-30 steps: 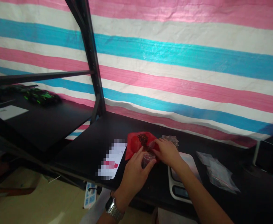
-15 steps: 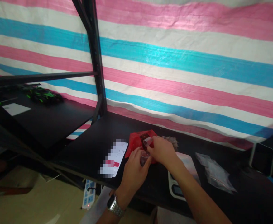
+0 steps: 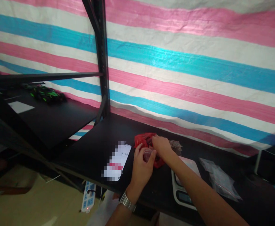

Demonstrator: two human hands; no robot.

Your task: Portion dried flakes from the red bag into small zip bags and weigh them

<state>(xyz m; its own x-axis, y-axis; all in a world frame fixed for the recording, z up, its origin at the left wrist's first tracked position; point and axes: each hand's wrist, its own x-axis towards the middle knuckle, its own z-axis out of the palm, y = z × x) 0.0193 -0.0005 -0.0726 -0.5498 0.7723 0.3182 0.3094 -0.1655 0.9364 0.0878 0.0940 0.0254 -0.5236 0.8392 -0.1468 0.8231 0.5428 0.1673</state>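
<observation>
My left hand is closed around the top of a small clear plastic bag, its mouth held between thumb and fingers; dark reddish contents show through. Just behind it, a crumpled red plastic bag lies on the black shelf with dark stuff inside. My right hand reaches into the red bag's opening, fingers curled down. What those fingers hold is hidden. Under my right forearm sits a white digital scale with a small display.
A phone with a lit screen lies left of my hands. Clear zip bags lie right of the scale. Small filled bags are behind it. A dark-screened device stands far right. A black rack post rises at the back left.
My right hand has gone from holding a small translucent cup above the red bag to reaching down into it; the cup is now out of sight. My left hand keeps the clear bag.
</observation>
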